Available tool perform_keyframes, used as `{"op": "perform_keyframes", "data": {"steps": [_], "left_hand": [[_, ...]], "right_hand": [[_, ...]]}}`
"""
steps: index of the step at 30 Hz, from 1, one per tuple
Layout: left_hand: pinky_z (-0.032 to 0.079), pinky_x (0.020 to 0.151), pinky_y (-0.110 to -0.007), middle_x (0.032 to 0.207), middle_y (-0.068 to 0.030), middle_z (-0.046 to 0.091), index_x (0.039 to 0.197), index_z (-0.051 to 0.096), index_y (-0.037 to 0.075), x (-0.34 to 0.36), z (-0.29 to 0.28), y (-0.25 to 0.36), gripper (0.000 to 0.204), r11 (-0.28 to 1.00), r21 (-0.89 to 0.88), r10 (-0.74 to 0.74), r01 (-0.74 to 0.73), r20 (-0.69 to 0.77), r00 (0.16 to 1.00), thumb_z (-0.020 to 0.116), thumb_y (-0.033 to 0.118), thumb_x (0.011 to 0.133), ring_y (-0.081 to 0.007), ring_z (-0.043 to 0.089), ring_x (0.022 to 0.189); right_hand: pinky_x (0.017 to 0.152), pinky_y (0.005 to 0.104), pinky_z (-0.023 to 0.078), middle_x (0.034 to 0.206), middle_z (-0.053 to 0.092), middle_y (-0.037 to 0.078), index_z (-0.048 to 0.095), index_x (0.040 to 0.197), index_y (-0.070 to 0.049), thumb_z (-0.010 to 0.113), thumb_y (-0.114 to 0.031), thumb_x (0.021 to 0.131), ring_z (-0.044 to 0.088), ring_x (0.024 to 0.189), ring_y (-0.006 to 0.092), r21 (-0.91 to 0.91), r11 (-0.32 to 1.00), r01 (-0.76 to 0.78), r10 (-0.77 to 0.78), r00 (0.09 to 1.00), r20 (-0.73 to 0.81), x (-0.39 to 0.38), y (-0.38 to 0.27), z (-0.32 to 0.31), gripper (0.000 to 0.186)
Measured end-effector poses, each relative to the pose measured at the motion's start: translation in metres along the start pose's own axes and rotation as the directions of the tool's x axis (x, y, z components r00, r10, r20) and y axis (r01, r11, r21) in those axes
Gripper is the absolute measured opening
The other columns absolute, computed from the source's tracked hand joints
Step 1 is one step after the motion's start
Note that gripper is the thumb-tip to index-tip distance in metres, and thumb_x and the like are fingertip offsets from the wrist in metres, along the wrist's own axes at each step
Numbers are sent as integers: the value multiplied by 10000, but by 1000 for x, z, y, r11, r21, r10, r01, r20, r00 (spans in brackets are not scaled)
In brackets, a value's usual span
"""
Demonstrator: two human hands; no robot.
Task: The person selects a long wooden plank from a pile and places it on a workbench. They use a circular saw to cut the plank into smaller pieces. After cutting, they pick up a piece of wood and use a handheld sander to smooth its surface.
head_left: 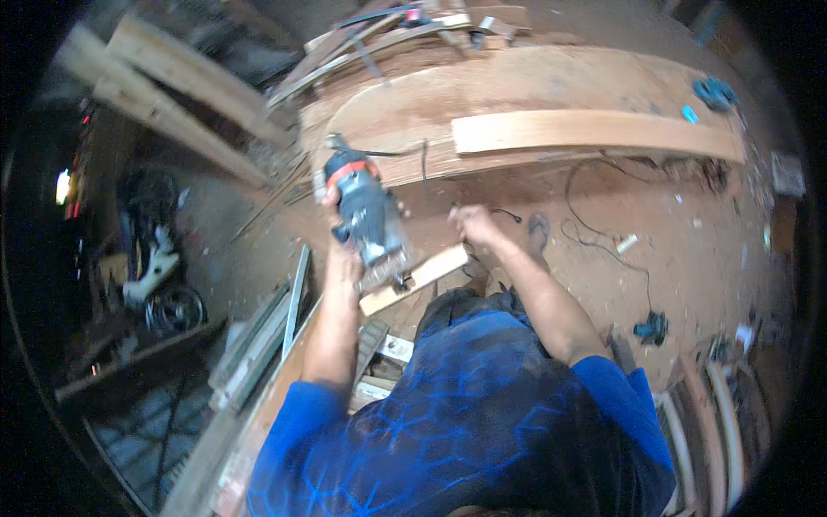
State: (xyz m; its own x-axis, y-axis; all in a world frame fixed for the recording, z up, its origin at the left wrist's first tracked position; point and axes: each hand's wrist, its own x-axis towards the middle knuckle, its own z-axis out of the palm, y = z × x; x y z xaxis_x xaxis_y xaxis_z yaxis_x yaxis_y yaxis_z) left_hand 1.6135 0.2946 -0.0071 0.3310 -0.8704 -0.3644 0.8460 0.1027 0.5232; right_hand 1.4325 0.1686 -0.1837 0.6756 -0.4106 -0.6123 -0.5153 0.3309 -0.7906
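In my left hand (332, 207) is a trim router (360, 211), dark grey-blue with a red band and a clear base. My fingers are wrapped round its body, and it is tilted and slightly blurred. Below its base lies a short pale wooden board (439, 269) in front of my waist, with a dark bit or notch visible at the board's edge. My right hand (474, 226) hovers beyond the board's right end, apart from it. Its fingers are curled together, and whatever may be in them is hidden.
A large wooden slab (413, 108) spans the far side, bearing a pale plank (586, 131). Black cable (594, 231) trails across the dusty floor to a teal power tool (651, 328). Stacked timber stands left and right; a motorbike (155, 267) is far left.
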Motion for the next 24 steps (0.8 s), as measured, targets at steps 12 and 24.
{"op": "perform_keyframes", "data": {"steps": [12,24], "left_hand": [[482,769,-415,907,-177,602,965,554,-6,43,30,-67,584,-375,927,158,-17,82,984,843,241,522,-330,592,838],[419,863,-452,960,-165,562,1003,518,22,114,157,-241,663,-637,649,-306,-416,283,909,852,185,454,-363,525,989]], "right_hand": [[640,258,452,699,559,-19,655,811,6,586,-272,934,504,674,71,-102,984,149,-136,243,-960,-310,35,-226,312],[704,339,447,773,608,134,636,849,18,647,-247,833,573,753,204,-22,834,-551,202,344,-917,-428,408,-269,266]]}}
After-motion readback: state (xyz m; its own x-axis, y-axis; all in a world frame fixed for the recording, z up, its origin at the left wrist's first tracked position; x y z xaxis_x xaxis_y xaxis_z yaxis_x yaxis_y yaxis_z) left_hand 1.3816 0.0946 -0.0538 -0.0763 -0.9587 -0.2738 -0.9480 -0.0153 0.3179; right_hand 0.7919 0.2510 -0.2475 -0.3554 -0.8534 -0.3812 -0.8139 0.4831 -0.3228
